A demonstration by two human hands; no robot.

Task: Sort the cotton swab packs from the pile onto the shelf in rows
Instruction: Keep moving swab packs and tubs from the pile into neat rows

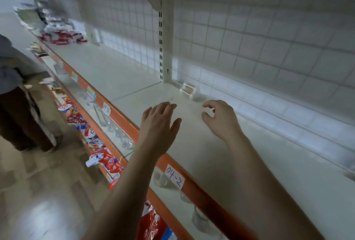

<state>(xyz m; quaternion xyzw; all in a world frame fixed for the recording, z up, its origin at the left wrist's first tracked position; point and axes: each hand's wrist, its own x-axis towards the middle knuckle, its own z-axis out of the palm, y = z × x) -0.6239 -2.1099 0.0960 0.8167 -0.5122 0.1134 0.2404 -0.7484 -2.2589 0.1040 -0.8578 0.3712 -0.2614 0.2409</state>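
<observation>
The left hand (159, 124) is flat with straight fingers and holds nothing. The right hand (221, 118) is loosely curled and also empty. Both are over the smooth white shelf (249, 162). A clear rectangular box (187, 88) sits at 12 o'clock, and a blurred red-white pile (63, 36) at 10 o'clock.

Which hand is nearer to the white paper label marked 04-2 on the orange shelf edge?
Left. The left hand hovers just past the orange shelf edge, beyond the white paper label; the right hand is farther in over the white shelf.

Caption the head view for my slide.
Left hand and right hand hover empty over the shelf near a clear box.
</observation>
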